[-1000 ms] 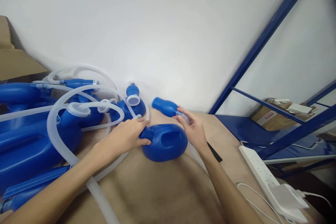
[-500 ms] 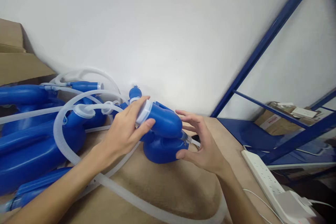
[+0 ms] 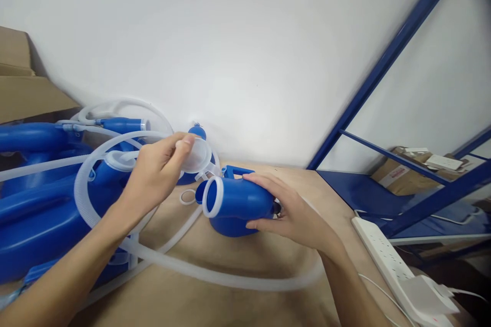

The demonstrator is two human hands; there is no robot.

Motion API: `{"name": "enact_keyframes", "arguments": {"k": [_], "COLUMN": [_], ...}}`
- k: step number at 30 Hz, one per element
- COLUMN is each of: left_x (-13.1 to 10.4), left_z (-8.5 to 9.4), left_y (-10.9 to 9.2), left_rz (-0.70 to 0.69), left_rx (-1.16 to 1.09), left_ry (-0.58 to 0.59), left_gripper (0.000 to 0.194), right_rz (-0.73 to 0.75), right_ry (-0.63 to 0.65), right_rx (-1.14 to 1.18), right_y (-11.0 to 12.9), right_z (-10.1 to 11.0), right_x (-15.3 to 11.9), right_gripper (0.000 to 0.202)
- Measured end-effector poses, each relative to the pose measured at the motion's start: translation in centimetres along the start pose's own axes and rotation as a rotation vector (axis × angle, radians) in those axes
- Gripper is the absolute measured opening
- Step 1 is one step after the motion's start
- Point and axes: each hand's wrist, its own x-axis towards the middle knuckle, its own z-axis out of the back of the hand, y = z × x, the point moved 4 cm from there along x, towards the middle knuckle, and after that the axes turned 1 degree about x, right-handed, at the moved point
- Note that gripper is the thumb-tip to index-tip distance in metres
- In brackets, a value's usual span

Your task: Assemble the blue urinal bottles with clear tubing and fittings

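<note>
In my left hand (image 3: 161, 163) is a translucent white cap (image 3: 201, 156), pinched between thumb and fingers just left of the bottle's mouth. A strap seems to run from the cap toward the bottle. The blue urinal bottle (image 3: 241, 196) rests on the table, its round mouth with a white rim uncovered and facing left. My right hand (image 3: 286, 207) wraps round the bottle's right end, thumb in front and fingers over the top. A translucent hose (image 3: 230, 278) curves across the table in front of the bottle. Beside the mouth lies a white ring (image 3: 187, 196).
Several more blue bottles (image 3: 49, 214) with coiled hoses crowd the left side. A cardboard box (image 3: 30, 97) stands behind them against the white wall. At right are a white power strip (image 3: 383, 250) and a blue metal rack (image 3: 360, 189) holding a carton (image 3: 395, 173).
The cap has come off the bottle's mouth and moved left with my left hand. My right hand has closed from a spread pose onto the bottle. The bottle's mouth now shows open.
</note>
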Motion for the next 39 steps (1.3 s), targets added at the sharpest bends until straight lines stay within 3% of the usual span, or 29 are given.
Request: {"name": "enact_keyframes", "arguments": {"k": [3,5,7,9,11,15,21,31,34,39], "left_x": [0.8,0.7,0.2,-0.4,-0.8,-0.8,-0.9,-1.5,-1.4,-0.7], "left_z": [0.3,0.3,0.0,-0.4,-0.8,-1.1,-0.8,-1.0,-1.1,-1.9], "left_y": [0.5,0.3,-0.2,-0.7,-1.0,-1.1,-1.5,-2.0,-2.1,-1.6], "left_rz": [-0.084,-0.249,-0.419,-0.496,-0.493,-0.423,-0.424,-0.704,-0.629,-0.439], "left_rx": [0.2,0.274,0.287,0.23,0.192,0.222,0.131,0.152,0.124,0.103], "left_ry": [0.054,0.068,0.164,0.321,0.414,0.383,0.419,0.243,0.184,0.313], "left_gripper": [0.061,0.06,0.05,0.044,0.044,0.05,0.043,0.033,0.032,0.04], "right_rz": [-0.024,-0.003,0.054,0.137,0.223,0.334,0.355,0.404,0.393,0.38], "right_ry": [-0.054,-0.078,-0.112,-0.156,-0.175,-0.163,-0.174,-0.157,-0.149,-0.16], "right_rx": [-0.095,-0.212,-0.353,-0.475,-0.549,-0.588,-0.577,-0.624,-0.667,-0.764], "right_y": [-0.1,-0.2,-0.4,-0.4,-0.3,0.4,0.8,1.0,0.8,0.4], "right_z": [0.0,-0.3,-0.7,-0.9,-1.1,-1.5,-1.7,-1.4,-1.6,-2.1], "right_x": [0.1,0.1,0.0,-0.1,-0.1,0.0,0.1,-0.3,-0.4,-0.4], "right_gripper": [0.07,0.064,0.058,0.052,0.045,0.037,0.04,0.042,0.044,0.048]}}
